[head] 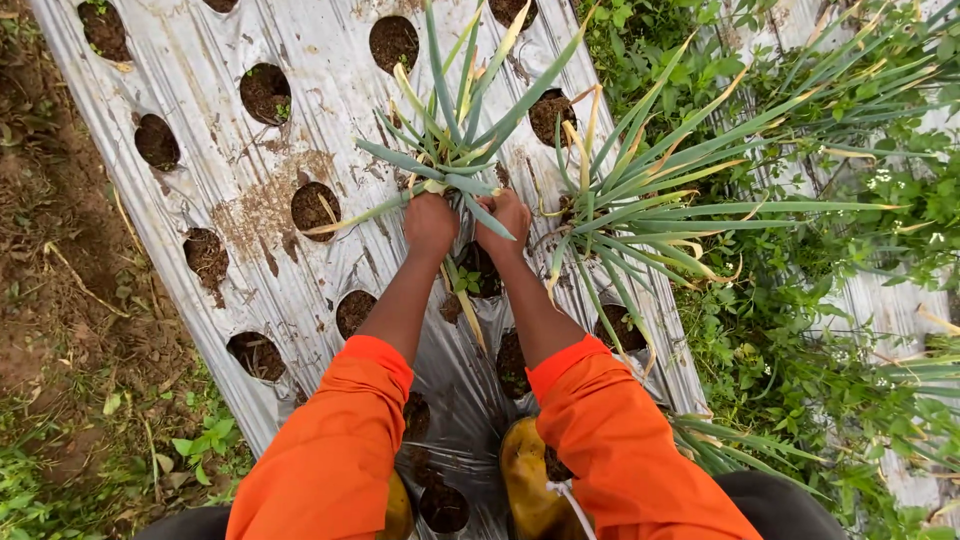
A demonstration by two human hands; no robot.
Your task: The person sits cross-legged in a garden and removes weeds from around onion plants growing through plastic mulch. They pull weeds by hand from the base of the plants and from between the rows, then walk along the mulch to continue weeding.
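Observation:
Both my hands grip the base of a leafy onion-like plant (455,130) with long green and yellowing leaves. My left hand (430,222) closes around the stalks on the left side, my right hand (503,218) right beside it on the right. The plant stands in a hole of the silver plastic mulch sheet (300,60) covering the bed. My sleeves are orange. A second similar plant (640,195) grows just to the right, its leaves spreading toward my right hand.
Round planting holes (265,92) with dark soil dot the mulch sheet, several without plants. Bare soil path (60,250) lies left. Dense weeds (800,330) fill the right side. My yellow boots (525,480) stand on the sheet below.

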